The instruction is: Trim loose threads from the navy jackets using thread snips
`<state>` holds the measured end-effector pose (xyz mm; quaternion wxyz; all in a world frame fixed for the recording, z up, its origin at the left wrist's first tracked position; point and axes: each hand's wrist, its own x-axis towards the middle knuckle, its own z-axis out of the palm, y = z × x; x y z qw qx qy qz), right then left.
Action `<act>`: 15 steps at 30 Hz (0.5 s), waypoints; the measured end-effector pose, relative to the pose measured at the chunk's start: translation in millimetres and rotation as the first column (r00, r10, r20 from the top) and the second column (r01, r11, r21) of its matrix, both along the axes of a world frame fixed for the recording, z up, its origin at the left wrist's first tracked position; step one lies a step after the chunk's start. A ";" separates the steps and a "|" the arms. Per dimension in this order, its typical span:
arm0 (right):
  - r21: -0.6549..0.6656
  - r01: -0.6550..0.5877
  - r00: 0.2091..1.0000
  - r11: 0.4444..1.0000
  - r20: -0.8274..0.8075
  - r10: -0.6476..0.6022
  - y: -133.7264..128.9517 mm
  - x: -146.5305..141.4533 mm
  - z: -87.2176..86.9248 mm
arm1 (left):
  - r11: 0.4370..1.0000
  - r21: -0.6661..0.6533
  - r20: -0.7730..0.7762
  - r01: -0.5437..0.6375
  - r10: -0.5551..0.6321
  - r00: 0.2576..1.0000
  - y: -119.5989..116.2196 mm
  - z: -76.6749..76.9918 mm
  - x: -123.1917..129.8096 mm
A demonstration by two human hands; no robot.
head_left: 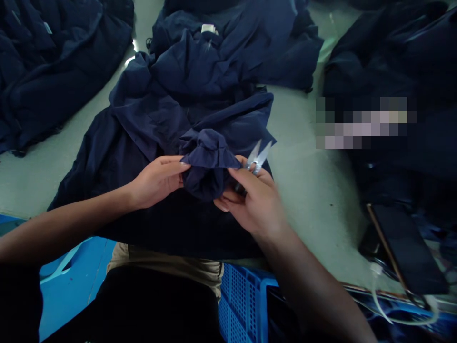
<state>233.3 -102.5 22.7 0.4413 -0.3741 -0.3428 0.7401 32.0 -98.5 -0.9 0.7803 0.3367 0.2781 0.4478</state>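
Pinched closed on a navy garment [207, 155], left hand [157, 183] and right hand [260, 200], snips [263, 157] also in the right, blades parted

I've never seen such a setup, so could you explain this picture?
There is no machine: a person works with bare hands, and the picture comes from a camera on that person's head, looking forward and down. The left hand and right hand pinch a bunched part of a navy cloth garment between them; the right hand's grip also holds pointed, silver metal snips. More navy cloth lies on the pale greenish table, with a flat black phone at the right. Below stands a blue plastic lattice crate.
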 end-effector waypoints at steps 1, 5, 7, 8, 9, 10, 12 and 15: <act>0.003 -0.026 0.999 1.000 0.019 0.026 -0.3 -0.9 -1.1 | 1.000 0.013 -0.020 0.016 -0.016 1.000 -1.3 -0.6 0.9; 0.012 -0.040 0.999 0.999 0.021 0.039 -1.5 -3.0 -4.6 | 0.996 0.076 -0.122 -0.047 0.056 0.991 -2.6 -0.1 0.7; 0.024 -0.022 1.000 0.999 -0.015 0.022 -1.9 -1.6 -4.9 | 0.987 0.093 -0.124 -0.132 0.143 0.982 -0.5 1.5 -1.4; 0.033 -0.016 0.999 0.999 -0.031 0.017 -1.9 -0.3 -4.5 | 0.984 0.094 -0.109 -0.153 0.163 0.981 0.9 2.5 -2.6; 0.048 -0.015 0.999 0.999 -0.048 0.018 -1.8 1.3 -3.9 | 0.984 0.091 -0.084 -0.151 0.159 0.984 2.3 3.5 -3.9; 0.063 -0.021 0.998 0.998 -0.063 0.025 -1.6 3.2 -3.1 | 0.988 0.084 -0.053 -0.131 0.136 0.989 3.5 4.6 -5.1; 0.079 -0.058 0.993 0.995 -0.094 0.065 -1.0 7.3 -1.0 | 0.997 0.056 0.016 -0.047 0.046 0.999 4.9 6.9 -7.6; 0.064 -0.116 0.984 0.991 -0.130 0.124 0.1 12.5 1.4 | 0.995 -0.020 0.090 0.095 -0.093 0.992 5.6 10.9 -11.6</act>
